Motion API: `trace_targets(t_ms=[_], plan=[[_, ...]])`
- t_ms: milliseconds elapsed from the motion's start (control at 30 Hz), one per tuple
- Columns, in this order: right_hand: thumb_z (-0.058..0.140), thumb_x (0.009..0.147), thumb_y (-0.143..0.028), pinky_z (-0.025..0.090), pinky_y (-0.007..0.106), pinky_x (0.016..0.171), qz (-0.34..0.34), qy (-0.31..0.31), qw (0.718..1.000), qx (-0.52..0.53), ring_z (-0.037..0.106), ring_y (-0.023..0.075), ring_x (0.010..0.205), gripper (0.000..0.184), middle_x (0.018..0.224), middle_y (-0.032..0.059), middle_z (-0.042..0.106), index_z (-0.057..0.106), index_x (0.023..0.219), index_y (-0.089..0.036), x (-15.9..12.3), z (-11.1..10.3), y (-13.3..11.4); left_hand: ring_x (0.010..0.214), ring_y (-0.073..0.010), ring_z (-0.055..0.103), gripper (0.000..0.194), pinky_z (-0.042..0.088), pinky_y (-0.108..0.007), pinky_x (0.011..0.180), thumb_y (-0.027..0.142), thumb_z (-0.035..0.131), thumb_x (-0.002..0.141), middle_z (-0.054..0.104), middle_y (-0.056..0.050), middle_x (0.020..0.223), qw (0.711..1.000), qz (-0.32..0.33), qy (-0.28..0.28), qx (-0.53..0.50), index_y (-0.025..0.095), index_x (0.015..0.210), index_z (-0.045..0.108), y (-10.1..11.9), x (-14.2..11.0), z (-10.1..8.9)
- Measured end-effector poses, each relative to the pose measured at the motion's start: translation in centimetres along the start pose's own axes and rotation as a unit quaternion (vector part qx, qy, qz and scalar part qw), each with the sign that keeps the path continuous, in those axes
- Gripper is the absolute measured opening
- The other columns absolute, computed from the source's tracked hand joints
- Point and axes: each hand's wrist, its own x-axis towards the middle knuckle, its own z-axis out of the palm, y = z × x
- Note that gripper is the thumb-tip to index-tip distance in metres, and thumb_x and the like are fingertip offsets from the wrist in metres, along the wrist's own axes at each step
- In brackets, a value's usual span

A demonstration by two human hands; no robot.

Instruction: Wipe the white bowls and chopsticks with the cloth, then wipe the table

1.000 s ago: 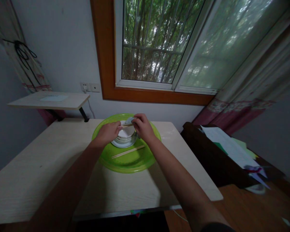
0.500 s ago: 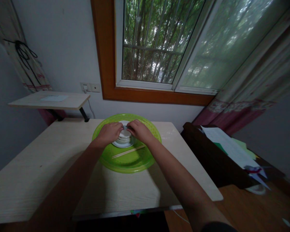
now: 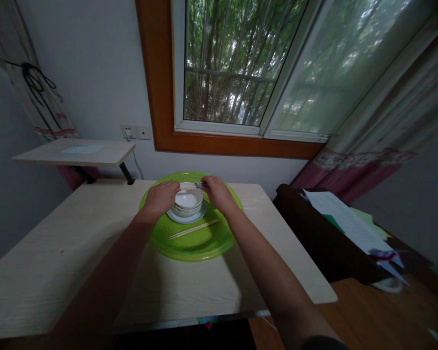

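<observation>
My left hand [image 3: 162,197] is closed around one end of light wooden chopsticks [image 3: 187,188], held level above the bowls. At their other end my right hand [image 3: 216,191] pinches a small blue-grey piece [image 3: 200,185] against them; whether it is cloth or a wrapper I cannot tell. Below are several stacked white bowls [image 3: 188,200] on a white plate [image 3: 184,218]. The plate sits in a large round green tray [image 3: 193,253]. Another pair of chopsticks [image 3: 193,229] lies slantwise in the tray, in front of the plate.
The tray stands on a pale wooden table [image 3: 190,291] by the wall. A small raised shelf [image 3: 76,151] with a paper on it occupies the back left. To the right of the table is a dark brown piece of furniture [image 3: 321,238] with papers on top.
My hands have moved apart from above the bowls, left hand leftward and right hand rightward. The held chopsticks and the bowls between them now show more.
</observation>
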Motion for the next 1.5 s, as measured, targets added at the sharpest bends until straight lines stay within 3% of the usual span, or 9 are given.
trace_targets(t_ms=[300, 433, 667, 800, 1000, 1233, 1367, 1500], plan=[[0.055, 0.095, -0.020, 0.048, 0.039, 0.089, 0.099, 0.156, 0.981, 0.056, 0.059, 0.0250, 0.096, 0.012, 0.101, 0.0095, 0.067, 0.066, 0.101, -0.019, 0.1, -0.9, 2.2, 0.103, -0.0239, 0.067, 0.031, 0.047, -0.033, 0.086, 0.033, 0.039, 0.103, 0.075, -0.007, 0.113, 0.999, -0.052, 0.015, -0.001, 0.024, 0.107, 0.069, -0.6, 0.0, 0.0], [0.056, 0.097, -0.027, 0.049, 0.041, 0.091, 0.081, 0.204, 0.973, 0.073, 0.059, 0.0255, 0.098, 0.015, 0.103, 0.0102, 0.067, 0.066, 0.106, -0.020, 0.1, -1.6, 1.3, 0.101, -0.0246, 0.067, 0.032, 0.047, -0.034, 0.085, 0.033, 0.040, 0.103, 0.075, -0.009, 0.111, 1.000, -0.023, -0.004, -0.004, 0.023, 0.108, 0.069, -0.4, 0.0, 0.2], [0.059, 0.100, -0.026, 0.048, 0.040, 0.098, -0.092, 0.020, 0.992, 0.083, 0.060, 0.0246, 0.109, 0.015, 0.112, 0.0086, 0.071, 0.070, 0.110, -0.025, 0.1, -1.1, -1.4, 0.105, -0.0242, 0.066, 0.029, 0.046, -0.035, 0.088, 0.031, 0.042, 0.103, 0.074, -0.010, 0.111, 0.999, 0.049, -0.008, -0.003, 0.021, 0.108, 0.068, 0.0, -0.1, 0.4], [0.066, 0.096, -0.024, 0.048, 0.041, 0.095, -0.115, -0.028, 0.991, 0.056, 0.060, 0.0252, 0.106, 0.015, 0.109, 0.0082, 0.073, 0.072, 0.110, -0.024, 0.2, -0.6, -1.4, 0.104, -0.0248, 0.066, 0.030, 0.046, -0.035, 0.087, 0.031, 0.040, 0.104, 0.074, -0.010, 0.110, 0.998, 0.054, 0.004, -0.011, 0.021, 0.107, 0.068, 0.0, -0.1, 0.5], [0.067, 0.095, -0.020, 0.048, 0.039, 0.091, -0.070, -0.013, 0.996, 0.050, 0.061, 0.0245, 0.100, 0.014, 0.103, 0.0072, 0.073, 0.073, 0.107, -0.024, 0.3, -0.8, -0.6, 0.105, -0.0237, 0.066, 0.031, 0.047, -0.034, 0.087, 0.032, 0.040, 0.104, 0.075, -0.009, 0.112, 1.000, 0.024, 0.001, -0.019, 0.022, 0.107, 0.069, 0.0, 0.0, 0.3], [0.064, 0.094, -0.019, 0.047, 0.039, 0.092, 0.017, 0.081, 0.995, 0.056, 0.061, 0.0257, 0.100, 0.012, 0.102, 0.0082, 0.072, 0.072, 0.102, -0.022, 0.1, -1.1, 0.9, 0.101, -0.0243, 0.067, 0.032, 0.047, -0.034, 0.085, 0.034, 0.039, 0.103, 0.075, -0.008, 0.111, 1.000, -0.021, 0.014, -0.016, 0.024, 0.107, 0.070, -0.5, 0.0, 0.2], [0.061, 0.094, -0.027, 0.049, 0.040, 0.091, 0.112, 0.188, 0.971, 0.097, 0.064, 0.0255, 0.098, 0.015, 0.102, 0.0094, 0.072, 0.070, 0.101, -0.019, 0.1, -1.1, 2.3, 0.101, -0.0241, 0.067, 0.033, 0.046, -0.034, 0.084, 0.034, 0.038, 0.104, 0.075, -0.007, 0.110, 0.999, -0.013, 0.021, -0.026, 0.023, 0.106, 0.069, -0.8, 0.0, 0.5], [0.059, 0.092, -0.035, 0.051, 0.038, 0.087, 0.187, 0.252, 0.939, 0.143, 0.066, 0.0248, 0.095, 0.022, 0.101, 0.0096, 0.072, 0.069, 0.102, -0.018, 0.0, -1.0, 3.4, 0.102, -0.0231, 0.066, 0.033, 0.046, -0.033, 0.086, 0.036, 0.039, 0.104, 0.074, -0.008, 0.109, 0.998, 0.046, -0.013, -0.037, 0.022, 0.105, 0.069, -0.6, -0.1, 0.6]])
